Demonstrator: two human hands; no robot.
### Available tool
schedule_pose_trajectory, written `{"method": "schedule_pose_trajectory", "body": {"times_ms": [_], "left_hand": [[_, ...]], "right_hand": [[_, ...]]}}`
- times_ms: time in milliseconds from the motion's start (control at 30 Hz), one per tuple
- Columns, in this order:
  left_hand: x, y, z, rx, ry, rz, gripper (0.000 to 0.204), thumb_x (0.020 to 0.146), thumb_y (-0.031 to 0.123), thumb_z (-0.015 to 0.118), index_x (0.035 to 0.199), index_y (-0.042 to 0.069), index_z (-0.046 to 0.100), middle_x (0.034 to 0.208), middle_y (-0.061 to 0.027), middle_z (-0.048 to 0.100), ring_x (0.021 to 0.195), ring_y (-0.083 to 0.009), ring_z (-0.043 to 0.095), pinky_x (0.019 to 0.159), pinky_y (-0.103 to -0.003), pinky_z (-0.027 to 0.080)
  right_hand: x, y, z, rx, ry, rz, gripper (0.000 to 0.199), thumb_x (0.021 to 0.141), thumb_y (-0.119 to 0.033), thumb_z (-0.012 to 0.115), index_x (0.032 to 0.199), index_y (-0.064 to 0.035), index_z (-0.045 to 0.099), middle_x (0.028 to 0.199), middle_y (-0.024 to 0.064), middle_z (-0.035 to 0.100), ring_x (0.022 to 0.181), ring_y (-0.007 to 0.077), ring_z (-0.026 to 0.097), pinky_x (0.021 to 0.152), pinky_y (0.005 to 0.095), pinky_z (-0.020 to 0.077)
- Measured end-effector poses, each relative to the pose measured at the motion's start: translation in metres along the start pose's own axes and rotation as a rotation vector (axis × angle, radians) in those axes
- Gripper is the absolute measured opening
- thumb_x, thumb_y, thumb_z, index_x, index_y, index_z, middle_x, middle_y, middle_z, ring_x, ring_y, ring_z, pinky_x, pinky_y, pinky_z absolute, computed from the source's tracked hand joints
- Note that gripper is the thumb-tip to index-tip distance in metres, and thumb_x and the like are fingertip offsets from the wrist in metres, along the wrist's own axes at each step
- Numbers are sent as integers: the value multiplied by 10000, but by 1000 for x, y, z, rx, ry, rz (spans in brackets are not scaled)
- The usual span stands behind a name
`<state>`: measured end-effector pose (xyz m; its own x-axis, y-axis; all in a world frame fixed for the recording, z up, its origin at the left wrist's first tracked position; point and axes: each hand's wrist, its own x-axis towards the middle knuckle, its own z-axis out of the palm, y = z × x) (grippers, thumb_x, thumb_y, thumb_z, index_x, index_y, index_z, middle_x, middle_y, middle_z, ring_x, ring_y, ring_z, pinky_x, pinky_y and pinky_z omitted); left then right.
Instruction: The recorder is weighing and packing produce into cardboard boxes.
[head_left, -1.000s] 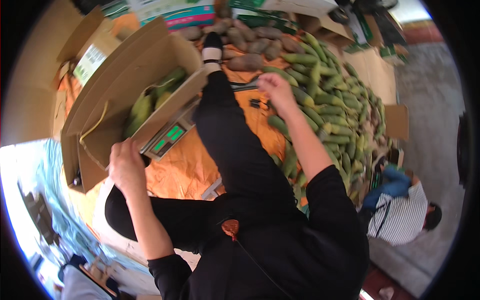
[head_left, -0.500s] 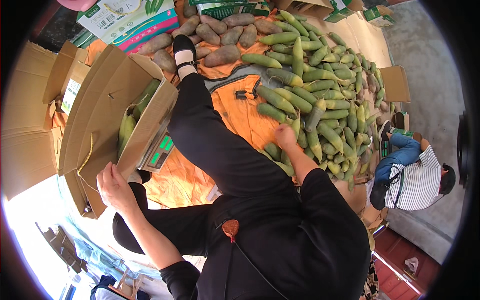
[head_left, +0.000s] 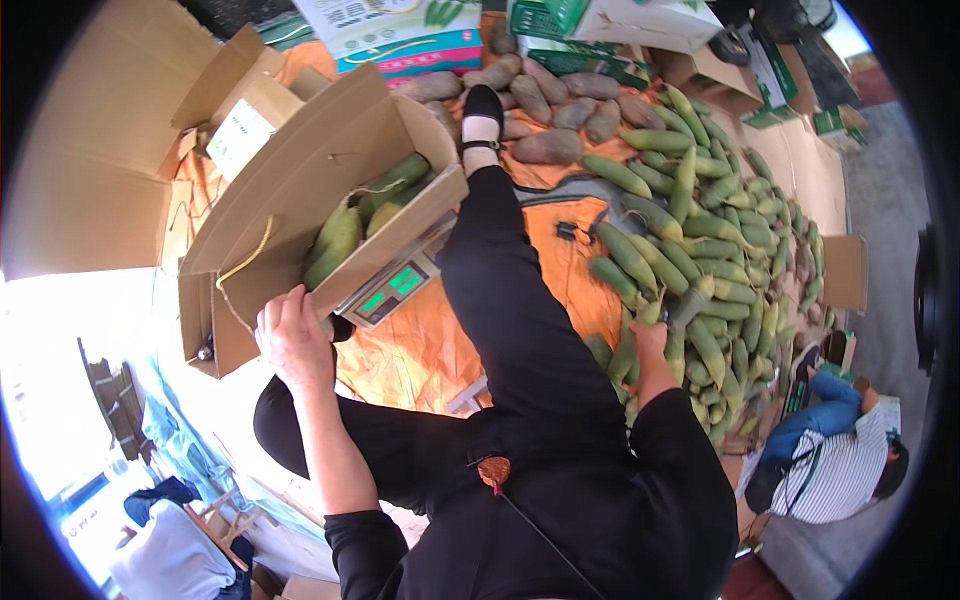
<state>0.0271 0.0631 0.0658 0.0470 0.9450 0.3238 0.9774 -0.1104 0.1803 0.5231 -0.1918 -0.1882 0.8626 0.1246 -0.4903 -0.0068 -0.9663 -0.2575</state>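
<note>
An open cardboard box (head_left: 225, 300) holding several green radishes (head_left: 335, 245) stands tilted on a digital scale (head_left: 385, 297) with a lit green display. My left hand (head_left: 295, 340) is at the box's near corner, its fingers bent and closed on the cardboard edge. On the right lies a big heap of long green radishes (head_left: 735, 250). My right hand (head_left: 650, 342) is at the heap's near left side, closed round the end of a green radish (head_left: 649, 313); part of its fingers is hidden.
Reddish-brown radishes (head_left: 548, 147) lie beyond my outstretched foot on an orange sheet (head_left: 570, 270). Printed cartons (head_left: 410, 60) stand at the back. A person in a striped shirt (head_left: 835, 470) crouches at the right; another person in a pale top (head_left: 175, 555) is at lower left.
My view has swung left, so the scene sits further right. My left hand has come onto the box's edge. My right hand has closed on a radish in the heap.
</note>
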Motion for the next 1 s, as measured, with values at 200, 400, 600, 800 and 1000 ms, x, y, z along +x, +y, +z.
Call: {"method": "schedule_pose_trajectory", "body": {"times_ms": [200,400,600,800,1000], "left_hand": [[-3,-6,-1,8,35,-13,130,830,143,634,932,75,674,910,-50,626,902,-246,583,816,-381,440],[-2,-7,2,-4,17,10,142,826,155,635,945,82,666,907,-46,618,909,-241,580,822,-382,436],[-2,-4,-1,-30,-10,18,148,818,155,640,941,77,665,904,-40,611,920,-241,572,837,-387,432],[-4,-3,1,-54,-9,44,151,809,149,644,939,75,664,907,-40,608,916,-243,567,840,-388,429],[-3,4,-2,-75,-15,78,149,798,146,654,930,79,665,904,-45,605,920,-247,567,843,-390,430]], "right_hand": [[-42,-40,-4,-77,-3,-311,607,629,-215,815,1104,25,523,1052,194,626,985,311,611,854,382,461],[-49,-119,-18,349,-220,-640,556,706,-83,761,1172,3,470,1093,138,601,997,261,596,884,367,459],[-162,-273,-84,809,-409,-1075,575,744,21,711,1247,4,434,1156,94,548,1051,183,558,926,313,442],[-274,-369,-121,901,-549,-1504,578,731,-15,742,1235,-6,457,1150,83,553,1052,190,562,922,338,455],[-334,-408,-78,635,-394,-1865,540,656,-113,792,1130,-41,545,1052,104,600,960,247,597,849,341,475]]}}
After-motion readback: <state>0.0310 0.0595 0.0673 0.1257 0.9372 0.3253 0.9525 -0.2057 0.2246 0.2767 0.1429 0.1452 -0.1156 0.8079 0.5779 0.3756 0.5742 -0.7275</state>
